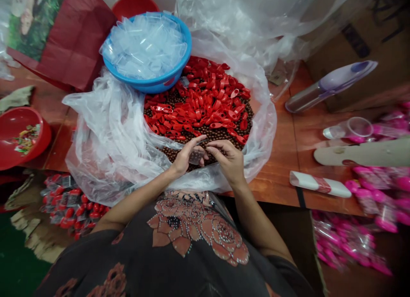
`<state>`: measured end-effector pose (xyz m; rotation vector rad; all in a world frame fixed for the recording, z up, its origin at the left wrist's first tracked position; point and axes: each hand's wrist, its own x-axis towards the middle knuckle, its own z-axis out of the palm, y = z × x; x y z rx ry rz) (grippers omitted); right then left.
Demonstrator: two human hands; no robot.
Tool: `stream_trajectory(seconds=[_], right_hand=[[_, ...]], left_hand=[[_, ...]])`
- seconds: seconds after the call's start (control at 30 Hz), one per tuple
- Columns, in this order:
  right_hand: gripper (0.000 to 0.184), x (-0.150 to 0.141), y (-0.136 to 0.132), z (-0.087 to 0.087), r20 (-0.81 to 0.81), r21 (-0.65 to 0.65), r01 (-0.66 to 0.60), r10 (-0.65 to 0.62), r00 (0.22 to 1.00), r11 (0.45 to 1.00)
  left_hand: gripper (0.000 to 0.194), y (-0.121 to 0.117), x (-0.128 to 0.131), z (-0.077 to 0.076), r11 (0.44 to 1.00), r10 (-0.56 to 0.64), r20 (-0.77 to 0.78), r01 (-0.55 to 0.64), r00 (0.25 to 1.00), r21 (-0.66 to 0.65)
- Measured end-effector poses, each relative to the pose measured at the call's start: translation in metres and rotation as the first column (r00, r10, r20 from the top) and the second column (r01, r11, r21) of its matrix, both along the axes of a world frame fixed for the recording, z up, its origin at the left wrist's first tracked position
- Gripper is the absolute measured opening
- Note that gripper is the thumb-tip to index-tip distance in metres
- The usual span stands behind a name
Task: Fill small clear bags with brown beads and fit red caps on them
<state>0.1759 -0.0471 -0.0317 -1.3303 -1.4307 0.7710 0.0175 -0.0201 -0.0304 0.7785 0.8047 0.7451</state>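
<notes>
1. A large clear plastic bag [105,147] spreads across the wooden table [275,160], its open mouth around a heap of dark brown beads [205,137] under glossy red plastic pieces [205,92].
2. A blue plastic basin [181,62] rests on the bag's far side, touching the red pieces and piled with small clear plastic sleeves [144,45].
3. A red basin [19,122] at the table's left holds mixed colored bits [27,139], too small to make out. A red bowl [133,4] sits mostly hidden behind the blue basin.
4. Bagged pink items [378,194] lie at right, cut off by the frame's edge.
5. Just above the beads, the left hand [184,158] and right hand [229,160] are half closed, fingers curled, together grasping a small clear plastic piece [196,157], partly hidden by the fingers.
</notes>
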Motion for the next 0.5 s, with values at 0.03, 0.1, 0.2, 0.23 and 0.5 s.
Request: stream_trajectory(seconds=[0.03, 0.1, 0.2, 0.23, 0.5], right_hand=[[0.012, -0.001, 0.000, 0.001, 0.081, 0.041, -0.056, 0.053, 0.995, 0.998], [0.015, 0.000, 0.000, 0.004, 0.236, 0.103, -0.180, 0.152, 0.960, 0.978], [0.019, 0.004, 0.002, 0.007, 0.406, 0.107, -0.285, 0.220, 0.887, 0.952], [0.020, 0.006, 0.004, 0.007, 0.440, 0.099, -0.298, 0.226, 0.869, 0.950], [0.023, 0.005, 0.042, 0.002, 0.373, -0.012, -0.102, 0.100, 0.923, 0.995]], left_hand=[[0.065, -0.001, 0.000, -0.001, 1.000, -0.001, -0.002, 0.001, 1.000, -0.003], [0.064, -0.002, 0.000, -0.004, 1.000, 0.008, -0.020, -0.008, 1.000, -0.007], [0.062, -0.003, 0.000, -0.005, 1.000, 0.023, -0.051, -0.024, 0.998, -0.015], [0.063, -0.003, -0.001, -0.004, 1.000, 0.025, -0.052, -0.026, 0.998, -0.017], [0.056, 0.000, -0.016, 0.001, 0.995, 0.041, -0.084, -0.033, 0.996, 0.094]])
